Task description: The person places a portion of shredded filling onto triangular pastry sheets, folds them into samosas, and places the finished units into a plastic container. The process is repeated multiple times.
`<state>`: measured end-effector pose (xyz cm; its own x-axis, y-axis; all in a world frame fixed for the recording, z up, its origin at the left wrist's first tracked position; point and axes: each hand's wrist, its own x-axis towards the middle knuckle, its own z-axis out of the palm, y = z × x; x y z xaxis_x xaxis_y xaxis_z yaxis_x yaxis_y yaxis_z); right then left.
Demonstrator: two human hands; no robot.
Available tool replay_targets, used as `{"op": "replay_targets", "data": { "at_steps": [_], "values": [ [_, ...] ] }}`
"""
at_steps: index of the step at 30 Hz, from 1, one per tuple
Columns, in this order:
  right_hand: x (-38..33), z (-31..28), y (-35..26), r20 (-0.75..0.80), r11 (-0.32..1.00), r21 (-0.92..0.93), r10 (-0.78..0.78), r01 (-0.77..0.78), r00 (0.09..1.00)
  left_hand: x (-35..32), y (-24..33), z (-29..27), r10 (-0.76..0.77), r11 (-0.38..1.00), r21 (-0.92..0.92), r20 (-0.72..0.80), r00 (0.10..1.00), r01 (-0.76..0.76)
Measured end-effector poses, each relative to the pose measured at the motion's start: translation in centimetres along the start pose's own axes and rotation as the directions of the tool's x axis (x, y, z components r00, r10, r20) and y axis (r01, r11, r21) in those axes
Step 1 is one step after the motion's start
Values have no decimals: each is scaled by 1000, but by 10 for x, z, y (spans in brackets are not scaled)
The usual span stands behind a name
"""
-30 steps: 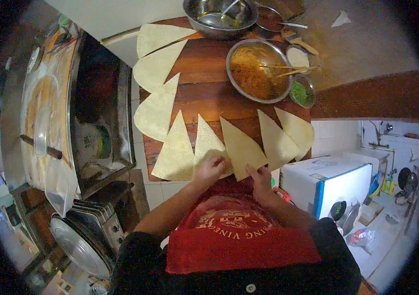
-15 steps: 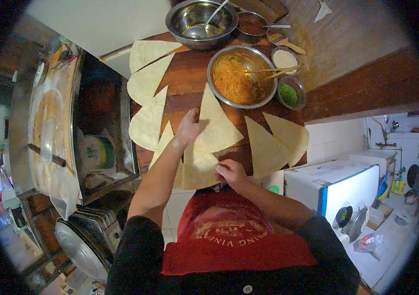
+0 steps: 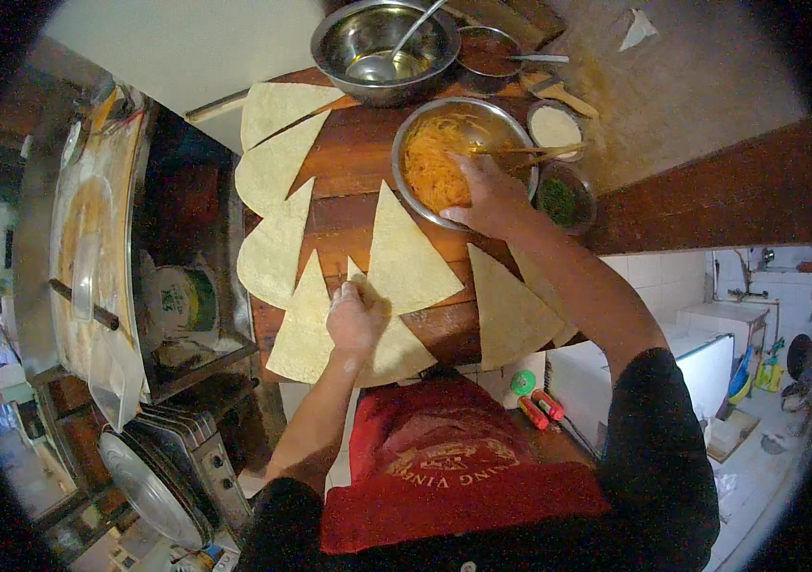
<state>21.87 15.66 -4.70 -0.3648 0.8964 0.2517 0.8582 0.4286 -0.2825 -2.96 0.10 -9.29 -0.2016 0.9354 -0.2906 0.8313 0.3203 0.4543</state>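
Observation:
My right hand (image 3: 490,195) reaches into a steel bowl (image 3: 404,198) of orange shredded filling (image 3: 432,164). Its thumb and fingers are apart over the shreds, and the fingertips are partly hidden. A pair of wooden chopsticks (image 3: 544,153) rests across the bowl's right side. My left hand (image 3: 355,313) lies on a pale triangular dough sheet (image 3: 395,355) at the near edge of the table, its fingers curled closed at the narrow tip. Right beside it, another dough triangle (image 3: 410,259) points away from me.
More dough triangles overlap along the table's left side (image 3: 277,167) and near right (image 3: 511,305). Behind stand a large steel bowl with a ladle (image 3: 377,69), a bowl of reddish-brown paste (image 3: 488,55), a white-filled bowl (image 3: 555,130) and chopped greens (image 3: 557,200). A floured worktop (image 3: 91,238) lies left.
My right hand has moved from the near edge of the dough up into the filling bowl. My left hand has drawn nearer to me, off the neighbouring triangle.

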Motion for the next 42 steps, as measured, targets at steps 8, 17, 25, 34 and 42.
{"op": "replay_targets", "data": {
  "at_steps": [8, 17, 25, 34, 42],
  "values": [
    [58, 25, -6, 542, 974, -185, 214, -133, 813, 16, -10, 1, 50, 992, -116, -34, 998, -54],
    [50, -23, -15, 426, 972, -27, 223, -234, 877, 0, -19, -11, 62, 998, -23, 51, 997, -61],
    [27, 10, -6, 417, 963, -109, 268, -245, 869, -4, -12, 3, 87, 991, -100, -7, 996, -87],
    [29, -6, 9, 323, 909, 103, 354, -404, 878, 0, -22, -2, 17, 971, -239, -50, 999, -29],
    [21, -17, 17, 385, 411, 714, 445, -567, 808, -1, -29, 4, 35, 964, -263, -35, 999, -43]
  ]
}}
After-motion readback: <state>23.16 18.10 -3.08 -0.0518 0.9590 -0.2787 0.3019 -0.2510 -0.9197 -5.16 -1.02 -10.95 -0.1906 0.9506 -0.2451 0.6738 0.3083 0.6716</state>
